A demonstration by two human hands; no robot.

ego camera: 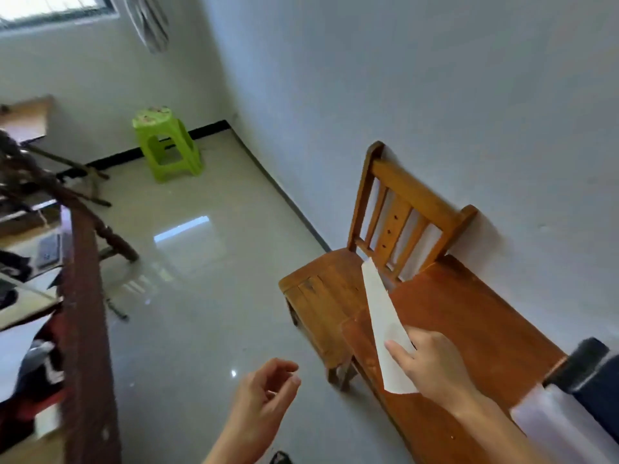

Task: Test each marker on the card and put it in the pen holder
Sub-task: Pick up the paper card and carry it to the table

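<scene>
The right hand (432, 360), at lower right of the frame, holds a white card (385, 323) pinched between thumb and fingers. The card runs up and to the left from the hand, seen nearly edge-on, its far tip in front of the lower slats of a wooden chair (338, 289). It hangs over the near left corner of a reddish-brown desk (469, 329) that stretches along the wall at right; whether its lower edge touches the desk cannot be told.

The left hand (264, 396), at lower centre, is above the floor (201, 262), well apart from the desk. Its fingers are loosely curled with the thumb near the fingertips, and it holds nothing that can be seen.

The chair stands just left of the desk with its back against the white wall. At the far right edge, on the desk, lies a dark object (589, 373) with something white and translucent (552, 423) beside it; both are blurred and cannot be identified. No marker or pen holder can be made out.

In the upper left a green plastic stool (167, 145) stands on the glossy tiled floor near the corner of the room. Along the left edge runs a dark wooden rail (83, 313), with cluttered, blurred items beyond it. A window (50, 11) shows at the top left corner.
</scene>
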